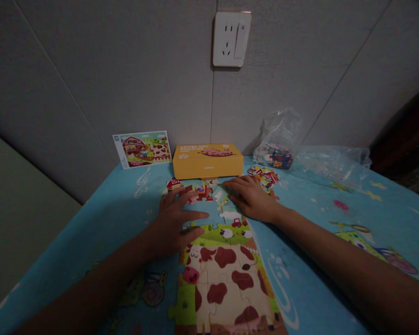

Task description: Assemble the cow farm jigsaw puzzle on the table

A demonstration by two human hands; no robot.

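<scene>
A partly joined jigsaw puzzle (226,279) with a spotted cow, sheep and a red car lies flat in front of me. My left hand (178,221), fingers spread, hovers over or rests at its upper left edge. Several loose puzzle pieces (204,191) lie just beyond those fingertips. My right hand (249,197) is palm down at the puzzle's upper right, its fingers stretched toward a pale piece (219,194). Whether the fingertips touch that piece is hard to tell. Beside this hand is a pile of colourful pieces (265,177).
A yellow puzzle box (208,162) stands against the wall, with a farm picture card (145,149) propped to its left. On the right are a clear bag of pieces (275,144) and a crumpled plastic bag (333,163). A blue patterned cloth (118,209) covers the table.
</scene>
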